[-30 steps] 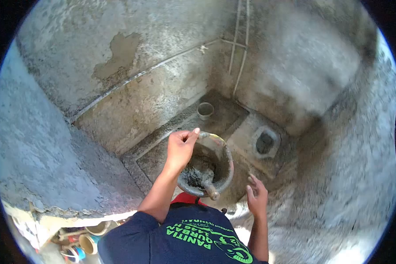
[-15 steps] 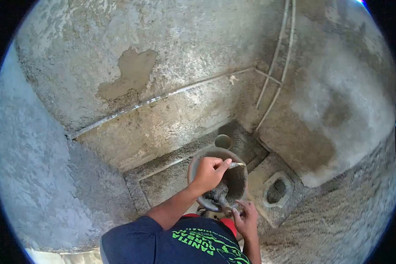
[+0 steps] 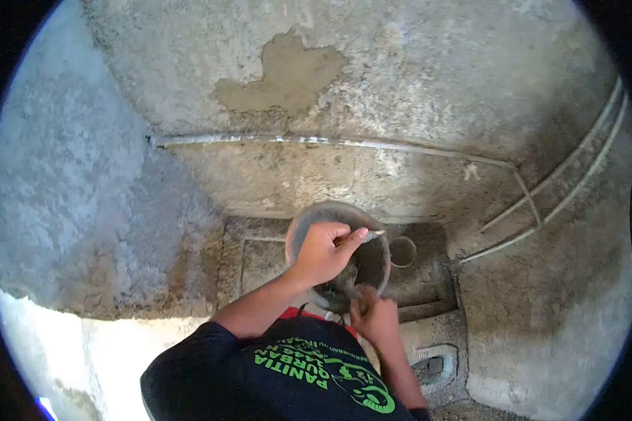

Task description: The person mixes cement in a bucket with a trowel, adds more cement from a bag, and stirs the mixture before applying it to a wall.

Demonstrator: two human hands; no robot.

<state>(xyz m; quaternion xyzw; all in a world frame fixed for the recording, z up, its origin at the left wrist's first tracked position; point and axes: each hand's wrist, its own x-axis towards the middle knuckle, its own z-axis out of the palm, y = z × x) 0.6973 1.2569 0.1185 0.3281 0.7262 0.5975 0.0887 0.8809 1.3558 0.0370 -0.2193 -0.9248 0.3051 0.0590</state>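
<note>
A grey, mortar-smeared bucket (image 3: 309, 223) is in front of my body. Over its opening, my left hand (image 3: 324, 252) is closed on a short pale bar that reaches the right rim and looks like the bucket handle (image 3: 374, 234). At the near rim, my right hand (image 3: 376, 317) is closed around the grip of what looks like a trowel (image 3: 349, 279); its grey, mortar-coated end lies inside the bucket. My fingers hide most of the grip.
Behind the bucket to the right is a small round container (image 3: 402, 251). A pipe (image 3: 316, 141) runs along the rough wall, with more pipes (image 3: 576, 184) at the right corner. A squat toilet (image 3: 434, 365) is set in the floor at lower right.
My view has turned to the right. My right hand, whose fingers were loosely apart beside the trowel grip, has now closed around it. My left hand keeps its hold at the bucket.
</note>
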